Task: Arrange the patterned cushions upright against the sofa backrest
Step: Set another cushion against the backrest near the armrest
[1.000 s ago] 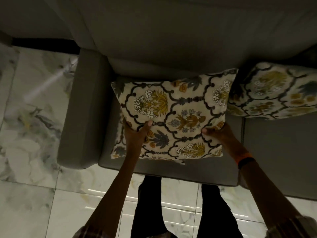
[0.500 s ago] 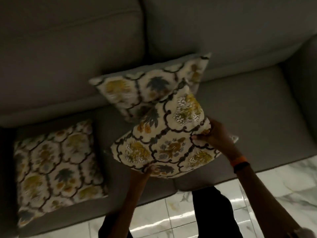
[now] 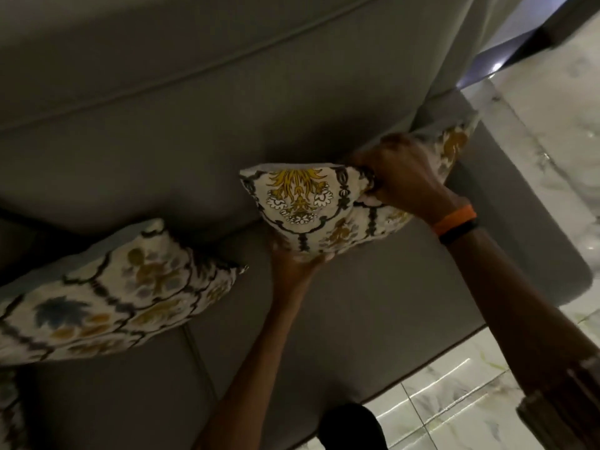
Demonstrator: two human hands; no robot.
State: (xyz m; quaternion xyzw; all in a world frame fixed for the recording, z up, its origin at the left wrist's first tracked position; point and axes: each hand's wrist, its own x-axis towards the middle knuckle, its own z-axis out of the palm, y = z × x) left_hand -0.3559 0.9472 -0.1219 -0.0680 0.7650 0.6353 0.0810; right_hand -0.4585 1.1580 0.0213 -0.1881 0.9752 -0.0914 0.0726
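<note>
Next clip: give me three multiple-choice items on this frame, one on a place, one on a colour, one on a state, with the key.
1. Where is the held cushion?
A. on the floor
B. at the sofa's right end, by the backrest
C. on the other cushion

2. What colour is the upper wristband?
A. orange
B. green
C. white

3. How is the held cushion gripped?
A. left hand only
B. right hand only
C. both hands

Key: 1 B, it sits near the right armrest; 2 A, orange above a black band; 3 C, left below, right pinching the top.
</note>
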